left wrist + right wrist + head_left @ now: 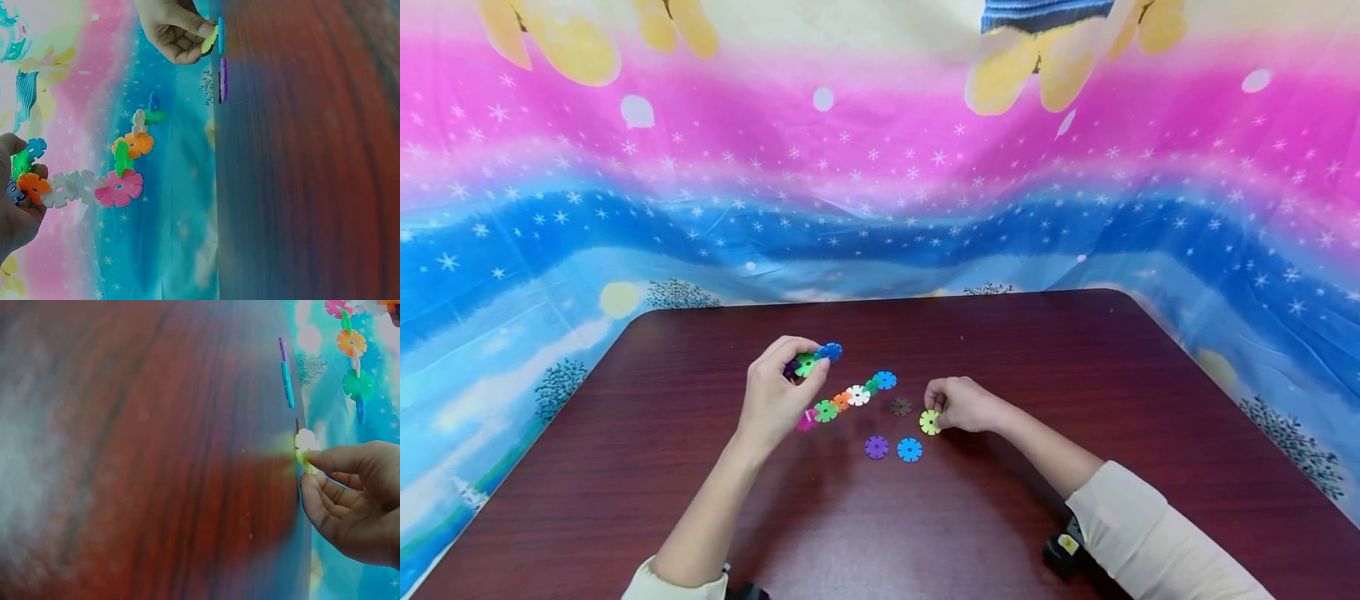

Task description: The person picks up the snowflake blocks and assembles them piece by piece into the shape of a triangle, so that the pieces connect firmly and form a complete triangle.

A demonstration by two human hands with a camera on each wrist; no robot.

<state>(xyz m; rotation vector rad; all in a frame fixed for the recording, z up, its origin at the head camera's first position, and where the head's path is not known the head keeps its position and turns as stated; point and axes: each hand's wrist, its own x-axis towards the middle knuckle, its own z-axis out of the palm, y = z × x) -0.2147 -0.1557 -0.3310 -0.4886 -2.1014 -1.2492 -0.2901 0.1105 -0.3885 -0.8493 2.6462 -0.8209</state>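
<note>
In the head view my left hand (778,387) grips one end of a chain of interlocking notched plastic discs (857,395). Blue and green discs show between its thumb and fingers. From there the chain hangs in the air, with orange, white and pink discs (120,187) in the left wrist view. Its far end is a blue disc (885,380). My right hand (967,404) pinches a yellow notched disc (929,422) between thumb and fingertips, held on edge just above the table in the right wrist view.
Loose on the dark wooden table (820,517) lie a purple disc (876,447), a blue disc (910,450) and a brown disc (901,407), close to the right hand. A patterned cloth (880,167) hangs behind the table and along its sides.
</note>
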